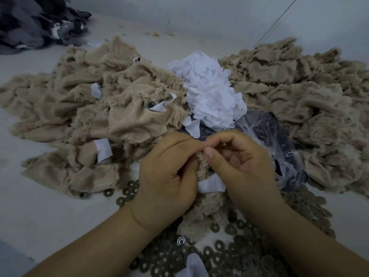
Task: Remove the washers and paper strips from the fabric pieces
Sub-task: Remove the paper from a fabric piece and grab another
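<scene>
**Floppy fur, thin paper, pinch close to the join**

Both hands were closed on one small fabric piece (201, 162) right in the middle of the shot. The left hand (167, 176) had it bunched in a curled grip, fingers wrapped around the fur. The right hand (239, 162) was pinched shut, thumb and forefinger meeting at the top edge of the piece. What exactly sat between those fingertips I couldn't tell. A white paper strip (211, 185) stuck out below, between the two palms.

My read on handling: the fabric looked light and totally limp, so it wouldn't hold any shape and needed one hand as an anchor. The strip looked thin and would probably tear, so I'd grab it near where it meets the fabric and not at the loose end.

Further out, loose washers (235, 230) lay scattered on the bench (50, 216) under the wrists. They looked small, flat and stiff, likely fiddly to pick up. A paper pile (207, 90) sat beyond the hands, with the left heap (99, 108) of fabric showing strips and the right heap (299, 100) showing none that I could see.
</scene>
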{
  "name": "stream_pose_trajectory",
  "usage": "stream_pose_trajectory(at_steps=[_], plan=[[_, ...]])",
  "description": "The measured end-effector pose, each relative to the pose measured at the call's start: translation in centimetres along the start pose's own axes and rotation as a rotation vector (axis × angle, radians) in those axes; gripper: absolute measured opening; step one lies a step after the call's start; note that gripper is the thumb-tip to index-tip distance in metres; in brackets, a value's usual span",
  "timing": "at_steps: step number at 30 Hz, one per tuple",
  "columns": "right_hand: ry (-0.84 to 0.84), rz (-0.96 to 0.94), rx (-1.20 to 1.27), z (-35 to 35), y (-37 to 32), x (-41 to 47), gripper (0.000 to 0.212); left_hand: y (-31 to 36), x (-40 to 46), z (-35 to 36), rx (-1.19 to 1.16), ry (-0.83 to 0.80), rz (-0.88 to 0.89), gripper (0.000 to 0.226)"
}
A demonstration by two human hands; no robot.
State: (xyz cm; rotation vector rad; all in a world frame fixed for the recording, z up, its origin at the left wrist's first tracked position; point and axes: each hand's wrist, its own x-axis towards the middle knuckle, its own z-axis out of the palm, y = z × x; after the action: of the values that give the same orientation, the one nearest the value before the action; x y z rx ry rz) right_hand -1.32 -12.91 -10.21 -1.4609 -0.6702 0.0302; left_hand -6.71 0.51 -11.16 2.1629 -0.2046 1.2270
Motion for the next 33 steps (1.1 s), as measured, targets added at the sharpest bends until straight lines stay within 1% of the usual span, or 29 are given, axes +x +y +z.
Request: stream_pose_trajectory(at_steps=[4,7,8,10,12,13,14,16,17,18,20,21,22,23,24,26,28,29,30,31,32,33], plan=[[0.001,-0.017,-0.017,0.3,0.2,-0.2,0.003,0.0,-0.2,0.0,0.003,0.012,-0.011,0.021],[0.026,0.017,0.020,0.2,0.1,-0.1,0.001,-0.2,-0.1,0.3,0.007,0.014,-0.016,0.018],[0.031,0.030,0.023,0.0,0.1,-0.1,0.006,-0.3,0.0,0.5,-0.006,0.022,-0.030,0.018],[-0.019,0.077,-0.025,-0.4,-0.1,0.1,0.021,-0.5,0.3,0.7,-0.057,0.049,-0.090,0.019],[-0.070,0.120,-0.232,-0.9,-0.1,0.4,0.036,-0.7,0.6,0.6,-0.105,0.082,-0.166,0.023],[-0.074,0.144,-0.327,-1.0,-0.1,0.5,0.035,-0.8,0.7,0.5,-0.121,0.095,-0.200,0.025],[-0.052,0.172,-0.354,-1.1,-0.1,0.7,0.028,-1.0,0.8,0.5,-0.138,0.101,-0.229,0.026],[0.040,0.223,-0.264,-1.2,-0.1,0.8,0.014,-1.2,0.9,0.3,-0.180,0.069,-0.245,0.023],[0.089,0.254,-0.208,-1.2,-0.1,0.9,0.009,-1.1,0.9,0.2,-0.188,0.011,-0.231,0.028],[0.123,0.294,-0.136,-1.3,-0.2,0.9,0.007,-1.0,0.8,0.2,-0.178,-0.079,-0.203,0.039],[0.151,0.388,0.076,-1.3,-0.5,1.0,0.011,-0.8,0.6,0.3,-0.092,-0.288,-0.080,0.057],[0.148,0.434,0.191,-1.3,-0.7,1.1,0.015,-0.8,0.6,0.3,-0.038,-0.357,-0.004,0.058],[0.138,0.461,0.257,-1.3,-0.8,1.1,0.016,-0.7,0.6,0.3,0.019,-0.384,0.067,0.053],[0.125,0.471,0.262,-1.2,-0.9,1.1,0.014,-0.6,0.7,0.3,0.051,-0.376,0.107,0.047],[0.102,0.460,0.231,-1.2,-0.9,1.1,0.013,-0.5,0.9,0.2,0.049,-0.342,0.106,0.041],[0.030,0.411,0.176,-1.2,-1.0,1.2,0.014,0.0,1.9,0.2,-0.068,-0.290,-0.044,0.029],[-0.066,0.398,0.144,-1.1,-1.1,1.2,0.021,-0.1,3.1,0.2,-0.070,-0.253,-0.085,0.018],[-0.106,0.411,0.148,-1.1,-1.2,1.2,0.026,-0.4,3.8,0.1,-0.112,-0.247,-0.095,0.017],[-0.137,0.430,0.152,-1.0,-1.2,1.2,0.028,-1.0,4.3,-0.1,-0.101,-0.237,-0.068,0.018],[-0.158,0.446,0.136,-0.8,-1.3,1.1,0.028,-1.6,5.2,-0.6,0.026,-0.211,0.033,0.023],[-0.167,0.451,0.096,-0.7,-1.4,1.1,0.028,-2.6,6.0,-0.8,0.219,-0.188,0.179,0.028],[-0.163,0.442,0.040,-0.7,-1.5,1.0,0.029,-3.8,6.6,-0.9,0.429,-0.198,0.267,0.030]])
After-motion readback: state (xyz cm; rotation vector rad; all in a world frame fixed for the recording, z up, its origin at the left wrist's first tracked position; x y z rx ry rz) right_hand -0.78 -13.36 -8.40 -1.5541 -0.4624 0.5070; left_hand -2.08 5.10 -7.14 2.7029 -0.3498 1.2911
